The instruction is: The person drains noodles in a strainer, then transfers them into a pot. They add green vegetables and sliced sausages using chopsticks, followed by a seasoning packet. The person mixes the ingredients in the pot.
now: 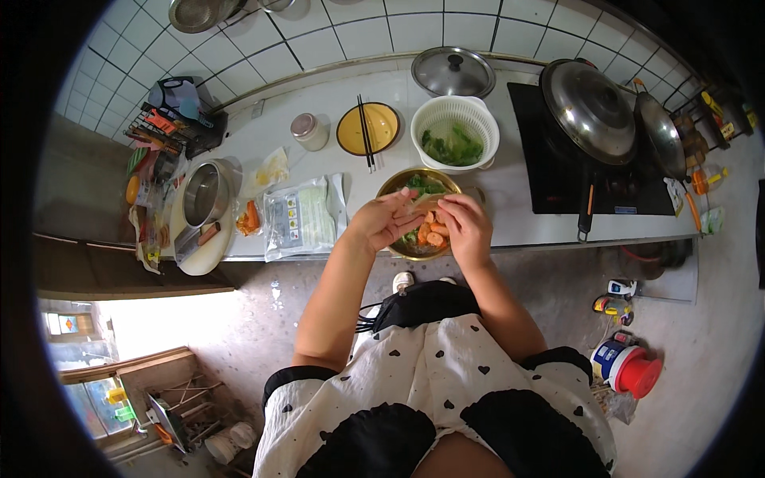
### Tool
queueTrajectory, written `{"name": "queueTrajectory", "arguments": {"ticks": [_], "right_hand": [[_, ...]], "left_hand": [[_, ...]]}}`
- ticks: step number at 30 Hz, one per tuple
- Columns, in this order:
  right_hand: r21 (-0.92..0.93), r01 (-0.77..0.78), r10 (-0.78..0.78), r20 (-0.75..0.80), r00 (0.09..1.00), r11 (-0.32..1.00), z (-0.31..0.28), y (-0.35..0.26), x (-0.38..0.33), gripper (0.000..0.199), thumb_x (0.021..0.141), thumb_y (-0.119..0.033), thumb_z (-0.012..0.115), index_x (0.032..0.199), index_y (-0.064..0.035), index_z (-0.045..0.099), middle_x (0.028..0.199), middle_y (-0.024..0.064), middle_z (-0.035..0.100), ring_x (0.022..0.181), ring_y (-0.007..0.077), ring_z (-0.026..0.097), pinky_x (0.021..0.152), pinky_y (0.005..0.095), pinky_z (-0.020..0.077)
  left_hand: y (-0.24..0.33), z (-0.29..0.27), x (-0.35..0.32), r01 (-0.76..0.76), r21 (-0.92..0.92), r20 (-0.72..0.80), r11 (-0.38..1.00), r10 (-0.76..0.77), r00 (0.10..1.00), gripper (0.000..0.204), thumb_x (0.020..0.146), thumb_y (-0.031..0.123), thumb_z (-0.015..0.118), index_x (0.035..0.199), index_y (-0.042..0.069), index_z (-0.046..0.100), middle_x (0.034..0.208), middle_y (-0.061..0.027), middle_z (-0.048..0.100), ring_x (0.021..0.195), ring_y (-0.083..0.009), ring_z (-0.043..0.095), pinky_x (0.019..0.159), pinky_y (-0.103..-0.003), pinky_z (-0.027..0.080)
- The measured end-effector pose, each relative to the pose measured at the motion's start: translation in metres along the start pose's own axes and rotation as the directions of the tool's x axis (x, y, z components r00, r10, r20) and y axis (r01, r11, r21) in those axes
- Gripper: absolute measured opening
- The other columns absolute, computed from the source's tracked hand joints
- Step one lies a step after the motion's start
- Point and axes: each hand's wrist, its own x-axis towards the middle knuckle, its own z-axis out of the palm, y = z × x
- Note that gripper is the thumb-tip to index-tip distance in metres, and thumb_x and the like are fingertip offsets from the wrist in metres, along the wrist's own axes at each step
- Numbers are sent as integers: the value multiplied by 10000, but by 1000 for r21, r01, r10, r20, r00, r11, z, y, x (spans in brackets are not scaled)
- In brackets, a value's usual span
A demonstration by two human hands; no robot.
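A golden bowl (419, 256) near the counter's front edge holds leafy greens (412, 237) and orange chunks (435, 236) that look like cut sausage. Above it my left hand (386, 222) is turned partly palm up, with its fingers stretched and apart. My right hand (468, 226) closes its fingers on a thin, pale brown piece (431, 202) spanning the gap toward my left fingers. What that piece is, I cannot make out. Just behind stands a white colander (492, 131) with wet green leaves (453, 146).
Black chopsticks (365, 134) rest across a yellow dish (386, 120). A lidded wok (594, 111) sits on the black cooktop (550, 187) at right. Leftward are a clear plastic package (299, 219), a jar (309, 134), and a cutting board (209, 259) with a pot (205, 193) and knife (188, 243).
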Motion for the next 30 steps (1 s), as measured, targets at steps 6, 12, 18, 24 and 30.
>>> {"name": "queueTrajectory", "arguments": {"ticks": [6, 12, 18, 24, 30], "right_hand": [[59, 30, -35, 88, 996, 998, 0, 16, 7, 165, 724, 26, 628, 887, 10, 624, 931, 92, 607, 816, 223, 604, 696, 285, 497], [465, -429, 313, 309, 898, 774, 8, 38, 7, 260, 778, 67, 566, 1030, 7, 567, 1024, 94, 593, 872, 122, 584, 719, 232, 488], [279, -526, 443, 309, 842, 803, 22, 59, 25, 374, 730, 27, 650, 1076, -17, 515, 946, 68, 567, 805, 121, 590, 686, 232, 486], [169, -569, 508, 298, 808, 805, 34, 62, 36, 441, 694, -3, 690, 1092, -39, 502, 866, 55, 566, 740, 135, 588, 657, 253, 483], [239, -559, 479, 320, 817, 794, 41, 63, 47, 430, 690, -13, 694, 1077, -21, 508, 865, 68, 575, 729, 138, 588, 659, 260, 484]], "left_hand": [[-2, -10, 12, -93, 137, -4, 986, 95, 996, 161, 851, 92, 557, 967, -16, 582, 878, -98, 619, 749, -167, 610, 698, -261, 537], [-2, -15, 23, -278, 381, -29, 882, 312, 950, 114, 796, 0, 597, 900, -48, 600, 817, -77, 614, 672, -137, 592, 604, -217, 502], [-4, -11, 33, -380, 431, -59, 818, 446, 893, 130, 750, -21, 634, 867, -66, 600, 754, -84, 611, 610, -118, 565, 530, -204, 457], [4, -17, 46, -378, 601, -27, 704, 490, 871, 126, 751, -21, 630, 871, -34, 596, 765, -55, 603, 627, -122, 562, 553, -223, 466], [15, -20, 46, -390, 517, -44, 762, 478, 877, 111, 749, -33, 611, 859, -36, 597, 754, -55, 609, 606, -116, 556, 535, -222, 458]]}}
